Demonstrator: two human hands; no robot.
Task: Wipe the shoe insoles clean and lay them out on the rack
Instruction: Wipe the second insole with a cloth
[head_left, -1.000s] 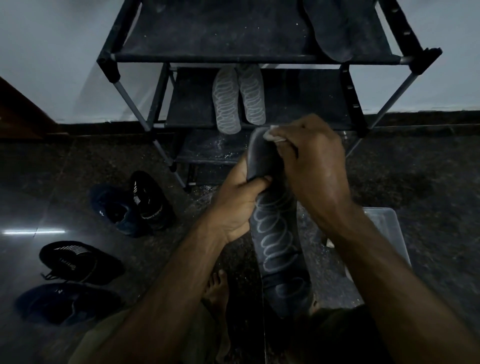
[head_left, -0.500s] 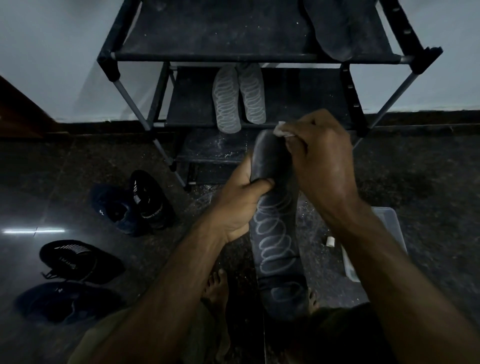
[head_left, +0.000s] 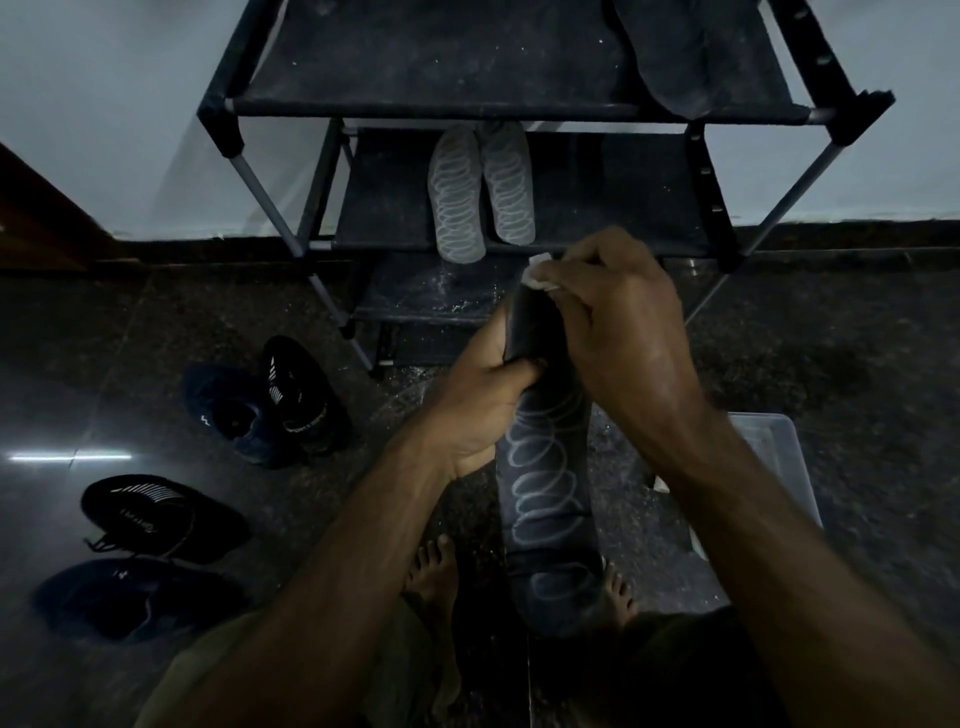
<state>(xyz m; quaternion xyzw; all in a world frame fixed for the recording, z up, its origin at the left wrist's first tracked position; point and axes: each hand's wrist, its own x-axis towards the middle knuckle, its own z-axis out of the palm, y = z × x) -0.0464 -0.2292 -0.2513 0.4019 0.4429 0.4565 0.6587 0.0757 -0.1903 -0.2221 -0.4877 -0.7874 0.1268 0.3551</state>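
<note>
Left hand: the left hand (head_left: 480, 400) is curled round the upper part of the dark insole (head_left: 545, 467), thumb laid across its face, fingers wrapped behind.
Right hand: the right hand (head_left: 618, 322) is closed in a pinch on a small white wipe (head_left: 540, 273), which is pressed against the top end of the held insole.
Held insole: it is kept roughly upright in front of the body, between the two forearms; a pale looped pattern is seen on its lower face, and its bottom end hangs above the bare feet (head_left: 434, 577).
Rack: a dark tiered rack (head_left: 467, 62) is set against the pale wall.
Middle shelf: two grey insoles (head_left: 480, 192) with the same looped pattern are laid side by side, touching, their near ends over the front edge.
Top shelf: one dark insole (head_left: 670, 57) is laid near the right end.
Floor, left: two pairs of dark shoes (head_left: 265, 400) are placed on the dark floor, well apart from the rack's legs.
Floor, right: a clear plastic container (head_left: 779, 457) is partly hidden behind the right forearm.
</note>
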